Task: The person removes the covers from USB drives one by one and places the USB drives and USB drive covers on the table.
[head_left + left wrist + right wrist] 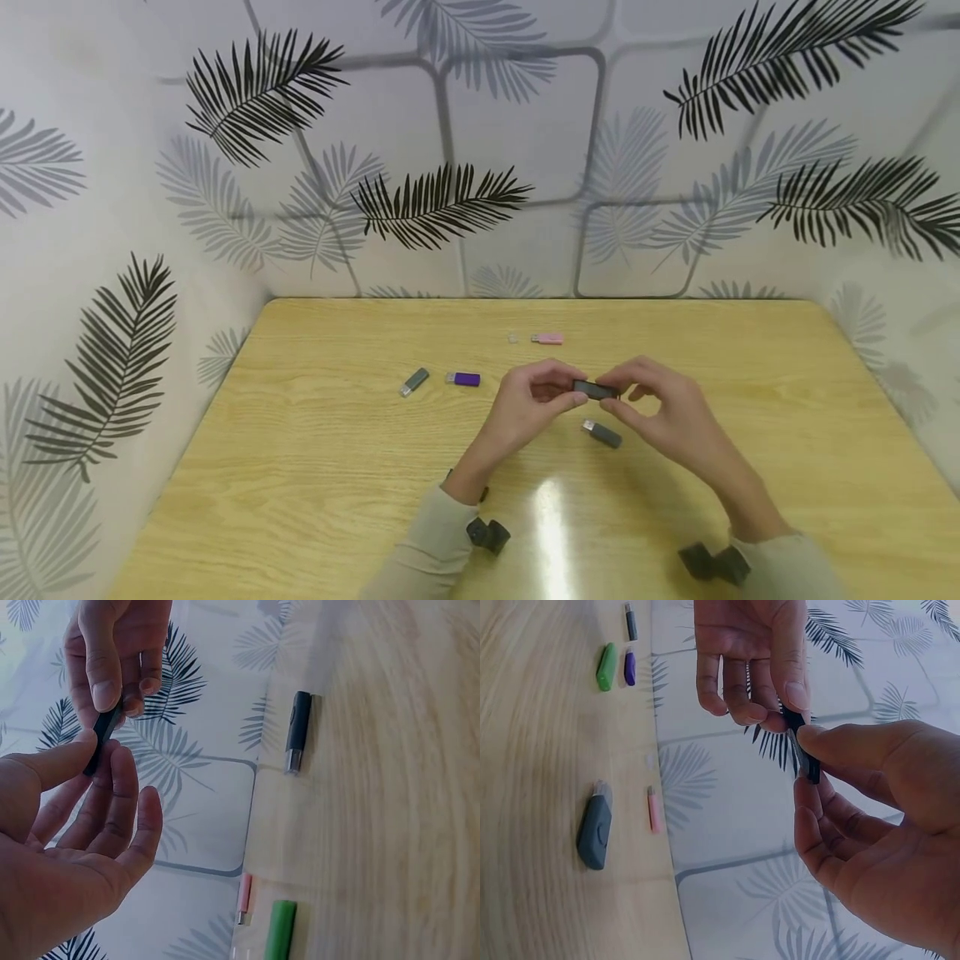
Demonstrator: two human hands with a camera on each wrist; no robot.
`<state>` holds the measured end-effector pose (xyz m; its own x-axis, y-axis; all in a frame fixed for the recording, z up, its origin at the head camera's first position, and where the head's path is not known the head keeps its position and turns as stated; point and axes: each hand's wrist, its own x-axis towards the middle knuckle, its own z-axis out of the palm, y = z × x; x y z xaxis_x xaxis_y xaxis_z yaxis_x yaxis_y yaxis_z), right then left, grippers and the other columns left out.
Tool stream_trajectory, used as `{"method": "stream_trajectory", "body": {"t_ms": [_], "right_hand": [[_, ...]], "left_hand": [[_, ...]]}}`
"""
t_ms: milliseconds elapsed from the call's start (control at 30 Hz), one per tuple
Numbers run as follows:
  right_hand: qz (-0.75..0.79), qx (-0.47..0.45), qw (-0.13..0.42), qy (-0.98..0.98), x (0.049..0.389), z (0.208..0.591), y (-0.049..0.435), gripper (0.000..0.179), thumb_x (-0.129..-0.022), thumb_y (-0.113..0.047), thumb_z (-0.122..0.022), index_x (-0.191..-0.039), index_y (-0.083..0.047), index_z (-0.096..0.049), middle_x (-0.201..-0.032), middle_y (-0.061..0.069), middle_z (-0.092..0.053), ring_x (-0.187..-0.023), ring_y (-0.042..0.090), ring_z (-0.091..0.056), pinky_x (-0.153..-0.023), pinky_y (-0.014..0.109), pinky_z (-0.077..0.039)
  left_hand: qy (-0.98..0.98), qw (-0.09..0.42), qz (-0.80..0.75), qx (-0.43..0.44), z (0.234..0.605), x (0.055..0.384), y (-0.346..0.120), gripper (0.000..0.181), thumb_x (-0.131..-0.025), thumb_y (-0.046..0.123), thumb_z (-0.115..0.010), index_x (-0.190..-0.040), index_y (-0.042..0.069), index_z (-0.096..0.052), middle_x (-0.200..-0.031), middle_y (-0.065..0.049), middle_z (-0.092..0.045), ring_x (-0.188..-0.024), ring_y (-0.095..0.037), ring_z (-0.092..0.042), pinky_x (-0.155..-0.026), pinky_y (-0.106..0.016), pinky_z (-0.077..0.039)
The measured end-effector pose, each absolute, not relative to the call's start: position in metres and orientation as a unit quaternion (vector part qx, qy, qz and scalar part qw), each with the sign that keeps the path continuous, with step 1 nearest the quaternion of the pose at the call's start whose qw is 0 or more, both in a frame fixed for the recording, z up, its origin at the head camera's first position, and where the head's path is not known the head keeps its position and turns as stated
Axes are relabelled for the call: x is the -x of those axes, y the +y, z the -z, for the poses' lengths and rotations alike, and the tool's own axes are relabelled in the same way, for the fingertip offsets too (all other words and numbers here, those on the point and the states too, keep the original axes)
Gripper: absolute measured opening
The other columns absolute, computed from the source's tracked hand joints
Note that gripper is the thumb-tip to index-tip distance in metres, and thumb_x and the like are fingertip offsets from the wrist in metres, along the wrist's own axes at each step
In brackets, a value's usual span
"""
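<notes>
Both hands meet above the table on one small black USB stick (596, 389). My left hand (528, 400) pinches its left end between thumb and fingers. The other end is pinched by my right hand (671, 408). Fingertips cover both ends of the stick, so I cannot tell whether it has a cap on. A dark grey USB stick (602, 433) with a bare metal plug lies on the table just below the hands. In the right wrist view a green USB stick (606, 667) lies on the table; the head view does not show it.
On the wooden table (300, 467) lie a grey USB stick (414, 382) and a purple one (467, 379) to the left. Farther back are a pink USB stick (550, 339) and a small clear piece (513, 338). A leaf-patterned wall covering (517, 250) stands behind the table.
</notes>
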<state>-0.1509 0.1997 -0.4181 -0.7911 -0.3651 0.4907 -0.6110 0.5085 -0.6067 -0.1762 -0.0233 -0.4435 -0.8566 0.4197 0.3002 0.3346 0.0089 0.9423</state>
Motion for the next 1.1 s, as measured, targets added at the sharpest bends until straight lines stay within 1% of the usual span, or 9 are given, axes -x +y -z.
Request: {"method": "stream_trajectory", "body": {"t_ms": [200,367,467,667,800,933,1100], "right_hand": [[-0.396,-0.299,0.160,-0.853,0.156,0.411,0.191,0.024,-0.085,0.002,-0.082,-0.105,-0.009,-0.076,-0.101,-0.003,-0.071,-0.087,0.012,-0.066,-0.072,0.028,-0.058],[-0.390,-0.306,0.160,-0.854,0.162,0.405,0.183,0.024,-0.084,0.002,-0.083,-0.104,-0.009,-0.076,-0.099,-0.004,-0.070,-0.086,0.012,-0.065,-0.072,0.033,-0.059],[-0.392,-0.307,0.156,-0.853,0.165,0.401,0.179,0.024,-0.084,0.002,-0.083,-0.104,-0.009,-0.076,-0.098,-0.005,-0.070,-0.085,0.014,-0.064,-0.072,0.031,-0.058],[-0.401,-0.304,0.157,-0.850,0.167,0.394,0.173,0.026,-0.083,0.002,-0.084,-0.106,-0.009,-0.076,-0.099,-0.005,-0.070,-0.084,0.014,-0.064,-0.072,0.030,-0.057],[-0.411,-0.306,0.154,-0.845,0.168,0.392,0.170,0.026,-0.085,0.001,-0.083,-0.107,-0.011,-0.076,-0.100,-0.005,-0.069,-0.084,0.016,-0.064,-0.073,0.029,-0.056],[-0.419,-0.313,0.152,-0.839,0.169,0.394,0.168,0.026,-0.085,0.002,-0.083,-0.106,-0.011,-0.076,-0.098,-0.005,-0.069,-0.084,0.016,-0.065,-0.074,0.032,-0.057],[-0.429,-0.317,0.154,-0.832,0.169,0.399,0.166,0.027,-0.083,0.003,-0.083,-0.105,-0.011,-0.076,-0.098,-0.005,-0.069,-0.086,0.014,-0.066,-0.074,0.034,-0.059]], "left_hand": [[0.713,0.018,-0.652,-0.259,0.438,0.178,-0.031,0.019,-0.094,0.003,-0.075,-0.112,-0.001,-0.073,-0.099,-0.015,-0.074,-0.085,-0.018,-0.072,-0.078,-0.031,-0.060],[0.713,0.003,-0.652,-0.259,0.435,0.180,-0.039,0.017,-0.094,0.002,-0.074,-0.111,-0.002,-0.072,-0.097,-0.016,-0.074,-0.085,-0.025,-0.073,-0.079,-0.032,-0.060],[0.713,-0.004,-0.651,-0.261,0.431,0.181,-0.044,0.017,-0.094,0.002,-0.074,-0.110,-0.001,-0.073,-0.098,-0.015,-0.074,-0.085,-0.025,-0.072,-0.079,-0.032,-0.060],[0.709,-0.017,-0.649,-0.276,0.423,0.183,-0.050,0.018,-0.094,0.003,-0.074,-0.112,-0.001,-0.072,-0.099,-0.015,-0.073,-0.088,-0.023,-0.071,-0.083,-0.037,-0.060],[0.710,-0.025,-0.647,-0.278,0.420,0.182,-0.054,0.018,-0.094,0.003,-0.074,-0.112,0.000,-0.072,-0.098,-0.013,-0.072,-0.089,-0.022,-0.070,-0.084,-0.041,-0.060],[0.714,-0.024,-0.642,-0.278,0.420,0.180,-0.058,0.018,-0.094,0.003,-0.074,-0.112,0.001,-0.072,-0.099,-0.013,-0.072,-0.090,-0.022,-0.070,-0.085,-0.042,-0.060],[0.721,-0.024,-0.637,-0.273,0.420,0.178,-0.060,0.018,-0.094,0.004,-0.075,-0.112,0.001,-0.072,-0.098,-0.012,-0.072,-0.089,-0.022,-0.070,-0.083,-0.041,-0.060]]}}
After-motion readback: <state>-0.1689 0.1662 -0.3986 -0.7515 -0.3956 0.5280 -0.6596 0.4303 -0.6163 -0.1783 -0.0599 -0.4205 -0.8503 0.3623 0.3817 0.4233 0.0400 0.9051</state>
